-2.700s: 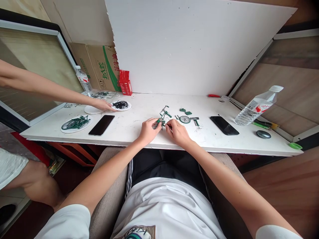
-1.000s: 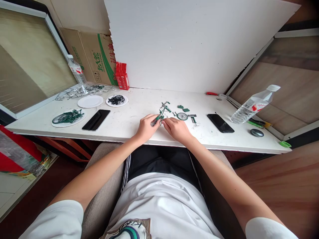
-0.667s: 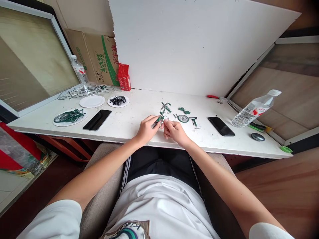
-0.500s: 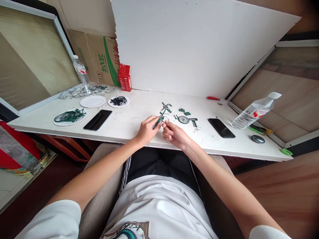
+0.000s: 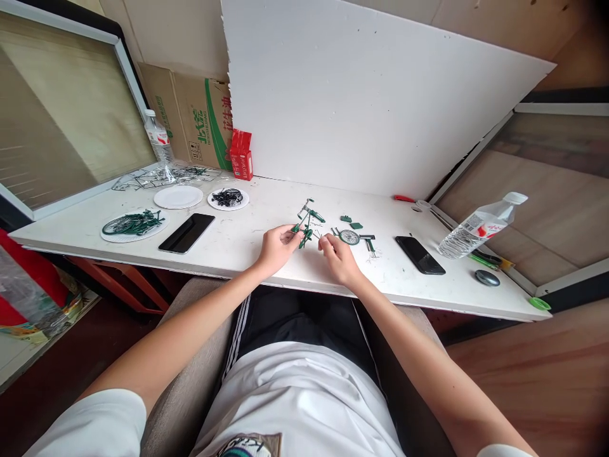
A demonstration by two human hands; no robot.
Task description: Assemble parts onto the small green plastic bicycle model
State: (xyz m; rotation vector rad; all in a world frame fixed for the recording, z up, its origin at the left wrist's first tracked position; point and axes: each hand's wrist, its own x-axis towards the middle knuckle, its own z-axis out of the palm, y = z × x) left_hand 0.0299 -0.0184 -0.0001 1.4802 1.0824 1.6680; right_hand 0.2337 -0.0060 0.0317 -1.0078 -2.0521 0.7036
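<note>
Pinched in the fingers of my left hand [image 5: 277, 251] is a green model bicycle frame [image 5: 307, 223] with handlebars, raised just over the table. Close to its right side is my right hand [image 5: 339, 259], thumb and fingers closed together. Whatever sits between those fingertips is too small to make out. Just beyond my right hand lies a green bicycle part with a spoked wheel [image 5: 349, 237], with a dark green bracket-shaped piece [image 5: 369, 241] next to it. Two small green blocks, one of them a flat block [image 5: 356, 226], lie farther back.
On the left are a plate [image 5: 164, 223] of green parts, a bare plate [image 5: 177, 197], a plate [image 5: 244, 204] of black parts and a phone [image 5: 186, 233]. Another phone [image 5: 419, 255], a tilted water bottle [image 5: 481, 226] and a mouse-like object [image 5: 486, 278] are right.
The bicycle frame has turned in my left hand, showing more of its lower part. My right hand has moved slightly right, away from it. The camera view has shifted a little.
</note>
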